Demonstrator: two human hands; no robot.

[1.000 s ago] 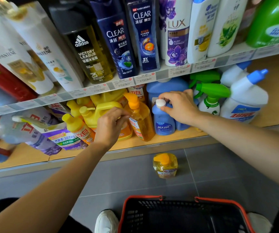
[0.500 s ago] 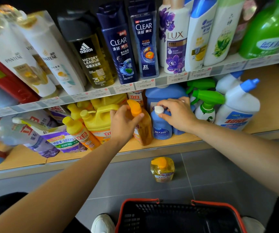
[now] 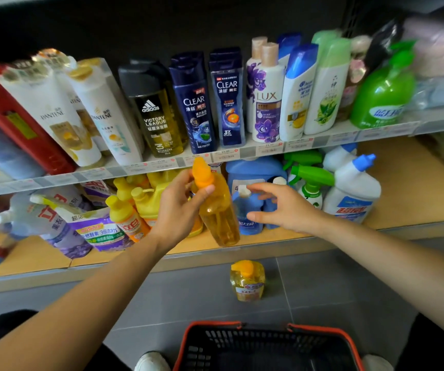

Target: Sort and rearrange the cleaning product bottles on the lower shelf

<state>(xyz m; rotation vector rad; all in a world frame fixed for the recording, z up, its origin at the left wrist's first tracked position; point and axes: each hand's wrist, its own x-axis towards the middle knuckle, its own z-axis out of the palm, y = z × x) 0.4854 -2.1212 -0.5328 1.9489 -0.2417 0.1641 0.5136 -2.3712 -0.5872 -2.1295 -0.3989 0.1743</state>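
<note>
**A:** What sits closest, out in front of the lower shelf?

**B:** A black basket with a red rim, on the grey floor, well out from the shelf. Just below the shelf's front edge, a small yellow bottle stands upright on the floor.

**A:** And the hands?

**B:** The left hand is wrapped round the neck and shoulder of an amber bottle with an orange cap, thumb across its front. The bottle is tilted, with its base over the shelf's front edge. I cannot tell whether it touches the board. The right hand is spread wide and holds nothing. It hovers over the middle of the shelf, in front of a small blue bottle with a white cap.

**A:** Further in?

**B:** On the shelf's left part are yellow bottles and a purple pouch. At its middle back is a big blue jug. Toward its right are green spray bottles and a white bottle with a blue cap. Above the shelf, an upper shelf carries shampoo bottles.
</note>
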